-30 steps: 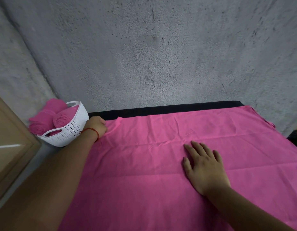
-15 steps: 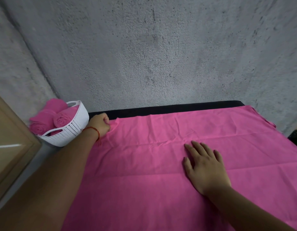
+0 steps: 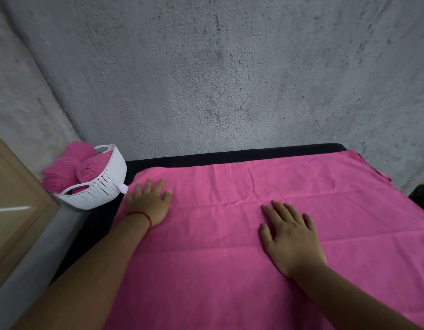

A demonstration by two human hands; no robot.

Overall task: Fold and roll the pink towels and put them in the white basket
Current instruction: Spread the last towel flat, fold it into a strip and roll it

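Black desk (image 3: 158, 160) against grey concrete wall (image 3: 230, 79). Pink towel (image 3: 230, 258) spread flat; left hand (image 3: 147, 202) and right hand (image 3: 289, 236) flat on it, fingers released. White basket (image 3: 99, 189) upper left.

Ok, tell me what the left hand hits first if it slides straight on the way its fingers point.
Probably the grey wall: the left hand lies flat on the pink towel, fingers aimed past its far edge. The white basket sits to its left.

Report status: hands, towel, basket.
Hands open: left hand flat on pink towel, far-left corner; right hand flat mid-towel. Towel spread, not yet folded. Nearby white basket holds rolled towels. Nothing blocking.
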